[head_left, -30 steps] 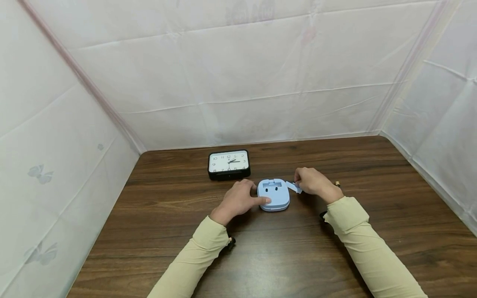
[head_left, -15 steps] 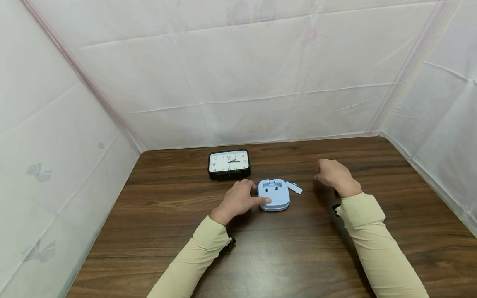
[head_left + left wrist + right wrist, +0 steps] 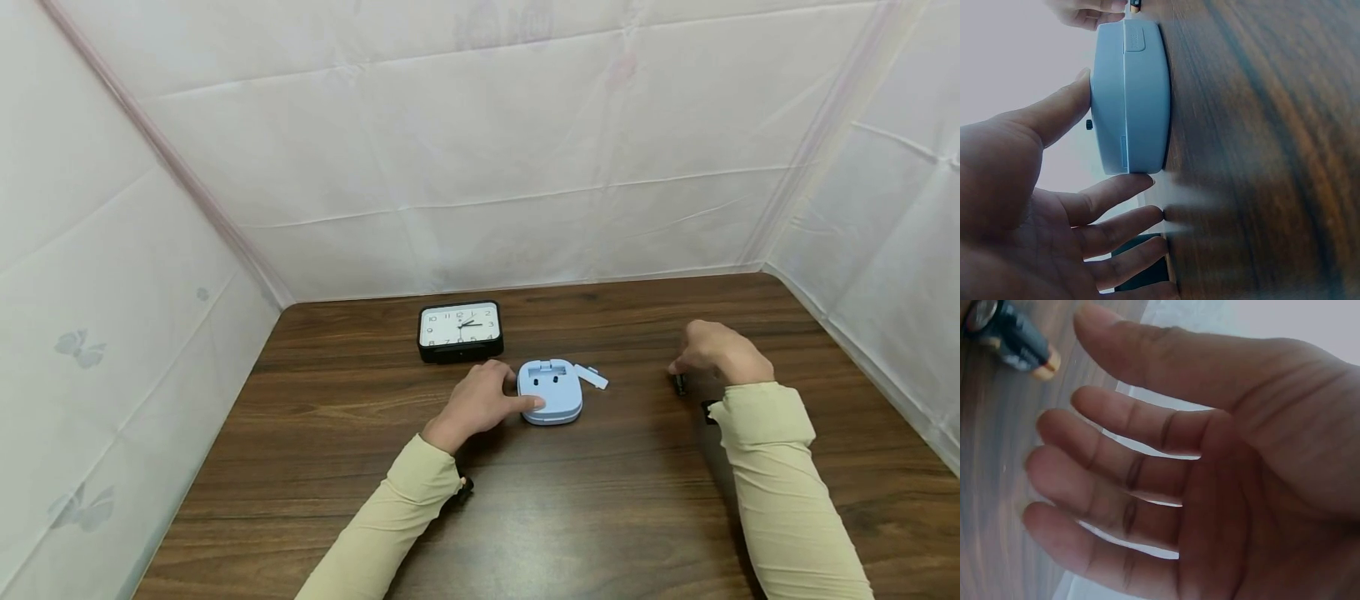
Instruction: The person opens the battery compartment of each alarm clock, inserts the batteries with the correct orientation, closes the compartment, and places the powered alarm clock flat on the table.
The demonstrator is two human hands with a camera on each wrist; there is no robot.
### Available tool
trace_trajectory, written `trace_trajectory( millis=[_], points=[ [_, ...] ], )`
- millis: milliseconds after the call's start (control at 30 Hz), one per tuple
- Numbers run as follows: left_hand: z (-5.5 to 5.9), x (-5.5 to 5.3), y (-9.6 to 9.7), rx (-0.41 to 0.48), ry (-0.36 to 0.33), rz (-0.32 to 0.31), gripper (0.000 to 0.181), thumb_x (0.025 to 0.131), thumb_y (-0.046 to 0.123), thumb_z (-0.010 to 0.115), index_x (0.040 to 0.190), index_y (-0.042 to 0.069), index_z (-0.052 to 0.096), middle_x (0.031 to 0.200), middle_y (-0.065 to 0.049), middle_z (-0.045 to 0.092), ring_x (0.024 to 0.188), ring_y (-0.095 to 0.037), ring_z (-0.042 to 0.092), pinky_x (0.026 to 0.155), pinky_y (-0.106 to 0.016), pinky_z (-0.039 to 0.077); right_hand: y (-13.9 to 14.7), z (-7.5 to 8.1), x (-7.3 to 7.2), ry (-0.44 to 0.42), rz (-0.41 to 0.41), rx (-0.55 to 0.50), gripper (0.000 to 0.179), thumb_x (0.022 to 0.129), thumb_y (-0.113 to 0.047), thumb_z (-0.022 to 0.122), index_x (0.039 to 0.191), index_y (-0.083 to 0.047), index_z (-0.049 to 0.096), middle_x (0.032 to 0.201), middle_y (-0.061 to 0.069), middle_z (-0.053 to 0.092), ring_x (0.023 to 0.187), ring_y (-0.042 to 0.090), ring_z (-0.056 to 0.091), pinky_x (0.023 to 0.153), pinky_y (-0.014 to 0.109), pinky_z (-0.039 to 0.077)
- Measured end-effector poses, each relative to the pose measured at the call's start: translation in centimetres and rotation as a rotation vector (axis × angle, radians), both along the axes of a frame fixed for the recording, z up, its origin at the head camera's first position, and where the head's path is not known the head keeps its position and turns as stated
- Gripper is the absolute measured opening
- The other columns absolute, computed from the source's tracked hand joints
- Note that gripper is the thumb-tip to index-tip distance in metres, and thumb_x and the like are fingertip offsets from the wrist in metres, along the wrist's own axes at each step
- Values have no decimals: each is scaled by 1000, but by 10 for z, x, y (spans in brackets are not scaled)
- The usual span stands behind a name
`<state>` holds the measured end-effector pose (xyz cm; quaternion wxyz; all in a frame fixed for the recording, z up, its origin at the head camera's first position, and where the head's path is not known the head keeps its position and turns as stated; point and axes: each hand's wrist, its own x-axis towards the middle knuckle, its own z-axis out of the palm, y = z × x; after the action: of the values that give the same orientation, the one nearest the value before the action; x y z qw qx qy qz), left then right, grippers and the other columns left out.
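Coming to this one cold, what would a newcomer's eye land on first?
Probably the pale blue case near the middle of the brown table, with the left hand gripping its left side and a small flat blue piece lying just to its right. Next, the black-framed clock, behind the case and to its left. Then the right hand, farther right, close to at least one dark battery.

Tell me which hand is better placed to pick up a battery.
Right, most likely: the right hand holds nothing and is close to a battery, while the left hand is farther off, gripping the blue case.
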<state>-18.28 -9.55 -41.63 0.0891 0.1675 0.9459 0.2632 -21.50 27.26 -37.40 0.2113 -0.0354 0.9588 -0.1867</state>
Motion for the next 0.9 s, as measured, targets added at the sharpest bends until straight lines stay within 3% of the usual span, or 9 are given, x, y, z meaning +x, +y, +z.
trace_trajectory(
  millis=[133,200,367,567,900],
  points=[
    [0,0,0,3,-3,2,66,90,56,82,125,1,71,125,-11,68,118,-29,59,94,-47,52,5,-5,0,-42,-25,-36,45,94,-19,77,60,-18,49,56,-5,44,51,11,44,53,30,40],
    [1,0,0,5,-5,1,66,90,56,82,125,1,71,126,-11,68,118,-29,59,94,-47,52,6,-7,-1,-51,-15,-53,42,94,-17,76,59,-16,53,56,-4,47,52,12,46,53,30,41],
    [0,1,1,8,-8,-1,67,90,55,82,126,0,71,127,-12,67,119,-30,59,95,-47,52,6,-11,-3,-80,-5,-103,31,96,-10,72,66,-8,64,61,0,54,56,14,51,56,30,44],
    [2,1,2,7,-9,-3,68,91,55,81,128,0,70,129,-12,67,121,-30,58,98,-48,51,6,-15,-4,-119,-61,-169,24,95,-6,72,72,-7,66,62,1,54,55,14,51,53,28,44],
    [2,2,2,5,-7,-3,66,90,55,82,126,0,71,128,-12,67,120,-31,59,96,-48,52,6,-17,-4,-110,-39,-203,12,92,1,64,81,-3,68,62,1,53,54,12,49,53,27,43]
  ],
)
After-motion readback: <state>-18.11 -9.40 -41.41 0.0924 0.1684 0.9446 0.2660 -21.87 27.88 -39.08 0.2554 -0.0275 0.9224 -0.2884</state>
